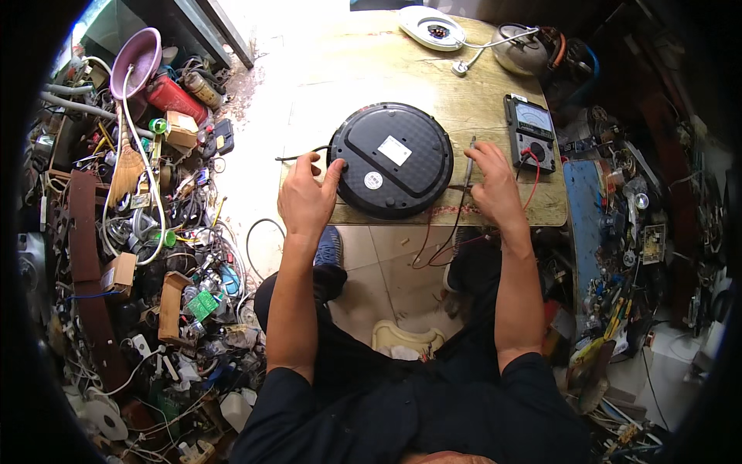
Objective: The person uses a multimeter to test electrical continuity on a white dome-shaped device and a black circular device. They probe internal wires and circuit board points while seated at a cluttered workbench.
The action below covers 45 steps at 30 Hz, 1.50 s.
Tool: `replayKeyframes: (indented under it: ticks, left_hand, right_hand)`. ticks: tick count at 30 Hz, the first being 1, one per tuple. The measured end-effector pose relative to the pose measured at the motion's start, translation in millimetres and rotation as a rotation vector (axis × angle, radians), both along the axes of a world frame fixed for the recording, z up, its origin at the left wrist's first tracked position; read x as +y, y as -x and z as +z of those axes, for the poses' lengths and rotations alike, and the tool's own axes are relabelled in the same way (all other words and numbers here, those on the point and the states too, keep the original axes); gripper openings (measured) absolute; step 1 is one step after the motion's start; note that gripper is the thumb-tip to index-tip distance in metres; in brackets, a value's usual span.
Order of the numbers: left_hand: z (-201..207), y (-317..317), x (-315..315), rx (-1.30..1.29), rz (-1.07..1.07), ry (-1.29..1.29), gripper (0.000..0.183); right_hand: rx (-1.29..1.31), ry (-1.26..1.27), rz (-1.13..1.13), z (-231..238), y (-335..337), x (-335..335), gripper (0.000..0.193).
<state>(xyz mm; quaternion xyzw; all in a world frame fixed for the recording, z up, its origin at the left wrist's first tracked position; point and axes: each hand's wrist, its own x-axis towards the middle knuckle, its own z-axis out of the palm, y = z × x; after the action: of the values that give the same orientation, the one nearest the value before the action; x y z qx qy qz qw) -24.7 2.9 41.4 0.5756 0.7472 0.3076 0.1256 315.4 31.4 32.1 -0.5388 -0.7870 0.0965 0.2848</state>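
Note:
A round black appliance (367, 166) lies on the wooden table with its underside up, showing a white label, a round sticker and small feet. My left hand (308, 197) is at its left edge. The thumb rests against the rim, and the bent fingers are apart from it, beside the short black cord (294, 158). To the right of the appliance, my right hand (493, 182) pinches a thin test probe (469, 164), held nearly upright. Dark and red leads hang over the table's front edge. An analog multimeter (530, 133) lies beyond my right hand, with a red lead plugged in.
At the far edge of the wooden table (325, 73) are a white oval dish (421, 29) with small dark parts, a plug (460, 68) on a white cord, and a metal kettle (518, 52). Heaped parts and cables (205, 286) crowd the left. A blue board (585, 224) stands right.

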Motion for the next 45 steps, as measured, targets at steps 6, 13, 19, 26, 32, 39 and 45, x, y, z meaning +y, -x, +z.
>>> replayKeyframes:
  ticks: [6, 13, 19, 26, 32, 39, 45]
  left_hand:
    - [-4.1, -9.6, 0.0, 0.000, -0.153, -0.182, 0.037]
    - [-11.0, -14.8, -2.4, 0.142, -0.109, -0.180, 0.043]
    - [-11.6, -19.0, -2.2, -0.007, -0.106, -0.114, 0.053]
    - [-34.9, -20.4, 7.9, -0.626, -0.079, -0.181, 0.054]
    - [-10.4, -26.1, 2.0, -1.223, -0.036, -0.102, 0.043]
    - [-3.7, -24.1, -4.0, -0.804, -0.026, -0.213, 0.047]
    - [10.4, -10.4, -1.0, -1.366, -0.214, -0.156, 0.055]
  right_hand:
    - [0.268, 0.120, -0.147, -0.9, 36.6, -4.9, 0.036]
    - [0.191, 0.172, -0.224, -9.8, 51.5, -6.1, 0.049]
    - [0.171, 0.207, -0.255, -3.7, 58.0, -9.6, 0.049]
    - [0.189, 0.175, -0.264, -17.5, 57.7, -6.0, 0.048]
    - [0.344, 0.063, -0.254, -19.9, 57.7, -5.1, 0.046]
    - [0.843, 0.313, -0.228, -6.5, 61.9, -5.2, 0.043]
    - [1.181, 0.457, -0.128, 11.2, 68.7, -9.5, 0.041]
